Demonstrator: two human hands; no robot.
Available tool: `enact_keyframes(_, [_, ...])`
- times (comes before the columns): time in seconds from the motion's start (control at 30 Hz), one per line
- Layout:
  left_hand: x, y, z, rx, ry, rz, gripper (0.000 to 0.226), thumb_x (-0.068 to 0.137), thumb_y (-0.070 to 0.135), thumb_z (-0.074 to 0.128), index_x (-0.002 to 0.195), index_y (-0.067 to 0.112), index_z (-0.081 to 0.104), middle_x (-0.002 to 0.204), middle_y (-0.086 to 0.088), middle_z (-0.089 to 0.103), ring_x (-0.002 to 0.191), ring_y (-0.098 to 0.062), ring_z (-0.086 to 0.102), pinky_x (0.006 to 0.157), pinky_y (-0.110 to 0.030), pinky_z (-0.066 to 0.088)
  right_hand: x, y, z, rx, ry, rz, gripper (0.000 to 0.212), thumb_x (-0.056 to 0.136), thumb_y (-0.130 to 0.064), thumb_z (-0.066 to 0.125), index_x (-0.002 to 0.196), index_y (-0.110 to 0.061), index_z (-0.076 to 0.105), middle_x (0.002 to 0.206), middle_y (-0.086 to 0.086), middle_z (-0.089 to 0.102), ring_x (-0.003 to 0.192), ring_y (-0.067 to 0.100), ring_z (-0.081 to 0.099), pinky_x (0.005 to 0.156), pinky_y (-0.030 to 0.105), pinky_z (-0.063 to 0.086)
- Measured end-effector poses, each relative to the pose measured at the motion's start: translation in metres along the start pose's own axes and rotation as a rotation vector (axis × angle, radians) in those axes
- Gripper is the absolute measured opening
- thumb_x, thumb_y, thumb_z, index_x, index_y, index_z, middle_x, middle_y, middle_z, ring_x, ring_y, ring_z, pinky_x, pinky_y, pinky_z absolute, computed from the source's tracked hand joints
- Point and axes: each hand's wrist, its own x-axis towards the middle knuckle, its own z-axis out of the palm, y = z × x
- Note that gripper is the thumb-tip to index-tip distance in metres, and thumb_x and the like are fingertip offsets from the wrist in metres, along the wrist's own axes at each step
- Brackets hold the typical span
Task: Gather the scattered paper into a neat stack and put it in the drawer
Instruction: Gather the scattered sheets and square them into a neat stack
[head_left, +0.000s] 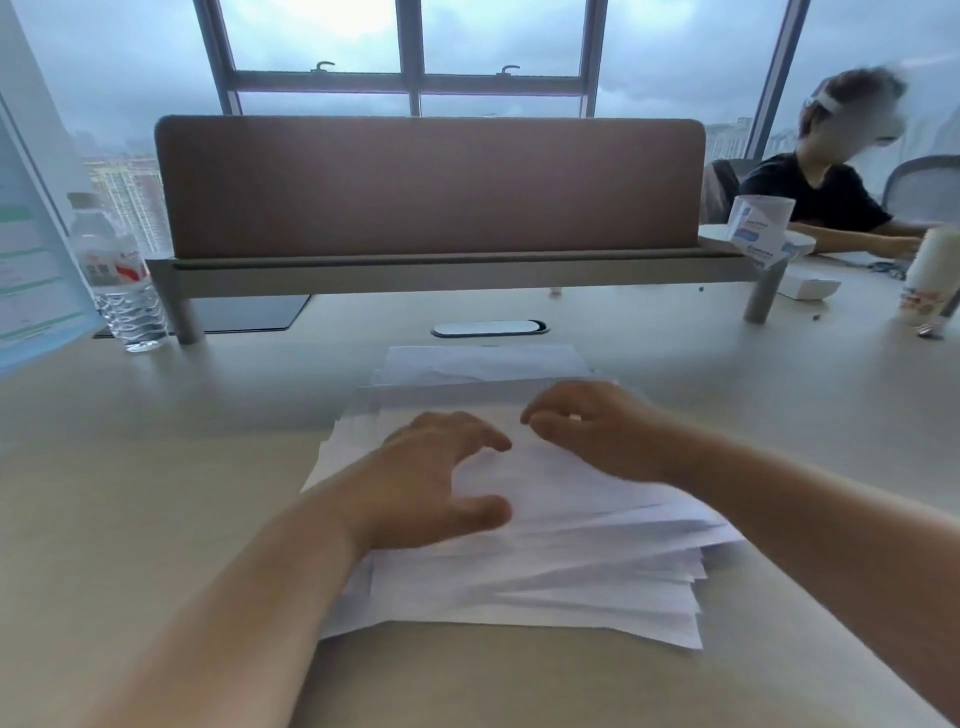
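On the desk (156, 467), right in front of the person, lies the paper (545, 545), a loose white pile with its edges fanned out unevenly (nowhere near squared up). Both hands are on top of it: the left hand (431, 478) is spread wide, thumb apart from the fingers, pressing the sheets; the right hand (592, 426) rests beside it with fingers curled loosely, holding nothing I can make out. Farther back a bottle (117, 275) stands near the brown divider (431, 187).
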Motion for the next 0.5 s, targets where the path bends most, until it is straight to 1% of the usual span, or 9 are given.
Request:
enact_keyframes(0.03, [0.003, -0.001, 0.004, 0.027, -0.012, 0.006, 0.07, 0.084, 0.071, 0.061, 0.147, 0.046, 0.045, 0.153, 0.028, 0.038, 0.144, 0.0, 0.026, 0.122, -0.034, 0.026, 0.027, 0.014, 0.001, -0.055, 0.054, 0.031, 0.028, 0.093, -0.047, 0.054, 0.114, -0.036, 0.069, 0.118, -0.013, 0.065, 0.114, 0.016, 0.06, 0.099, 0.039, 0.048])
enact_keyframes(0.07, [0.005, -0.002, 0.007, 0.052, -0.019, 0.009, 0.07, 0.085, 0.071, 0.059, 0.148, 0.044, 0.044, 0.155, 0.027, 0.035, 0.145, -0.002, 0.024, 0.124, -0.034, 0.024, 0.053, 0.025, 0.004, -0.102, 0.061, 0.07, 0.03, 0.092, -0.041, 0.058, 0.12, -0.034, 0.067, 0.125, -0.008, 0.063, 0.117, 0.019, 0.059, 0.101, 0.04, 0.048])
enact_keyframes(0.1, [0.008, -0.004, 0.008, 0.063, -0.026, 0.008, 0.07, 0.087, 0.07, 0.059, 0.149, 0.043, 0.044, 0.156, 0.027, 0.034, 0.146, -0.002, 0.023, 0.125, -0.033, 0.022, 0.077, 0.035, 0.006, -0.138, 0.046, 0.1, 0.038, 0.091, -0.04, 0.06, 0.129, -0.033, 0.063, 0.133, -0.005, 0.06, 0.121, 0.021, 0.057, 0.103, 0.042, 0.047])
enact_keyframes(0.17, [0.011, -0.009, 0.01, 0.06, -0.012, 0.013, 0.067, 0.089, 0.067, 0.06, 0.149, 0.042, 0.045, 0.153, 0.03, 0.033, 0.144, 0.0, 0.022, 0.123, -0.03, 0.019, 0.123, 0.047, 0.01, -0.168, -0.011, 0.125, 0.053, 0.089, -0.044, 0.063, 0.139, -0.031, 0.054, 0.145, -0.001, 0.053, 0.126, 0.024, 0.054, 0.106, 0.044, 0.046])
enact_keyframes(0.23, [0.012, -0.007, 0.011, 0.065, 0.019, 0.033, 0.065, 0.089, 0.067, 0.059, 0.148, 0.042, 0.046, 0.15, 0.032, 0.034, 0.142, 0.002, 0.023, 0.123, -0.027, 0.018, 0.158, 0.049, 0.012, -0.214, -0.078, 0.136, 0.062, 0.09, -0.049, 0.063, 0.146, -0.028, 0.047, 0.152, 0.001, 0.046, 0.132, 0.026, 0.049, 0.109, 0.043, 0.043])
enact_keyframes(0.3, [0.012, -0.009, 0.013, 0.08, 0.05, 0.04, 0.065, 0.089, 0.069, 0.057, 0.147, 0.042, 0.047, 0.148, 0.034, 0.035, 0.14, 0.003, 0.025, 0.123, -0.027, 0.018, 0.19, 0.049, 0.015, -0.232, -0.136, 0.179, 0.073, 0.086, -0.058, 0.065, 0.149, -0.029, 0.042, 0.155, 0.002, 0.043, 0.137, 0.028, 0.046, 0.112, 0.044, 0.04])
enact_keyframes(0.4, [0.014, -0.013, 0.012, 0.104, 0.077, 0.053, 0.067, 0.088, 0.073, 0.053, 0.146, 0.041, 0.048, 0.148, 0.033, 0.037, 0.14, 0.002, 0.029, 0.122, -0.031, 0.021, 0.225, 0.051, 0.02, -0.241, -0.197, 0.231, 0.092, 0.075, -0.075, 0.062, 0.152, -0.029, 0.04, 0.155, 0.007, 0.043, 0.135, 0.032, 0.048, 0.111, 0.046, 0.041])
enact_keyframes(0.43, [0.015, -0.013, 0.012, 0.108, 0.082, 0.062, 0.067, 0.087, 0.073, 0.052, 0.145, 0.041, 0.048, 0.147, 0.032, 0.038, 0.14, 0.001, 0.03, 0.122, -0.032, 0.022, 0.231, 0.054, 0.019, -0.265, -0.192, 0.237, 0.09, 0.077, -0.076, 0.059, 0.15, -0.028, 0.043, 0.153, 0.009, 0.043, 0.133, 0.034, 0.048, 0.11, 0.046, 0.041])
enact_keyframes(0.5, [0.016, -0.016, 0.012, 0.104, 0.084, 0.067, 0.065, 0.088, 0.074, 0.051, 0.144, 0.04, 0.049, 0.146, 0.031, 0.039, 0.139, 0.0, 0.032, 0.121, -0.032, 0.024, 0.242, 0.058, 0.017, -0.254, -0.187, 0.259, 0.077, 0.083, -0.075, 0.052, 0.14, -0.023, 0.052, 0.144, 0.009, 0.049, 0.125, 0.033, 0.051, 0.106, 0.046, 0.042])
